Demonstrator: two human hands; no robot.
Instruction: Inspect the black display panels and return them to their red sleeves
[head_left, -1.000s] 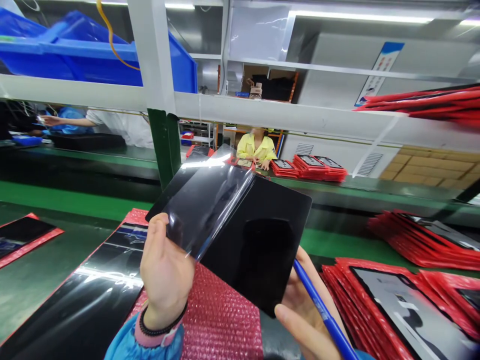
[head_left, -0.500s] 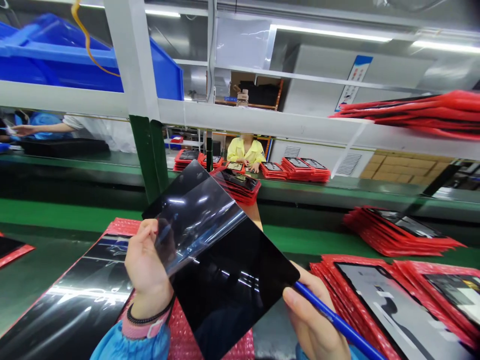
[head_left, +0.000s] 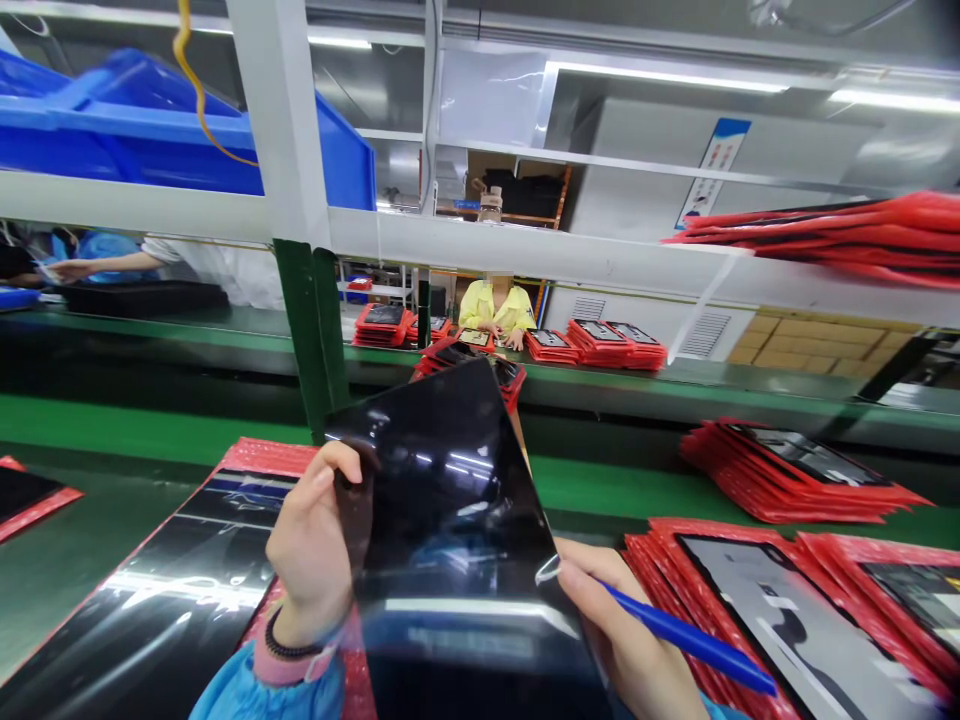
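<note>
A glossy black glass panel (head_left: 457, 500) is tilted up in front of me, with overhead lights mirrored in it. My left hand (head_left: 319, 540) is closed at its left edge, pinching a clear film (head_left: 354, 535) that sticks out past the glass. How much of the panel the film covers is hard to see. My right hand (head_left: 626, 625) grips the panel's right edge between thumb and fingers. Tucked in that same hand is a blue pen (head_left: 690, 640). By the right thumb a small whitish curl (head_left: 548, 570) shows.
Black panels on red bubble wrap (head_left: 172, 580) lie at left. Red bubble-wrap pouches with screens (head_left: 780, 600) are stacked at right, with another pouch stack (head_left: 795, 470) behind. A green post (head_left: 307, 340) rises ahead. Across the bench sits a person in yellow (head_left: 495, 305).
The panel has turned more upright and swung toward me. The film, raised in a fold across the panel before, now lies closer to it. My left hand has shifted slightly right.
</note>
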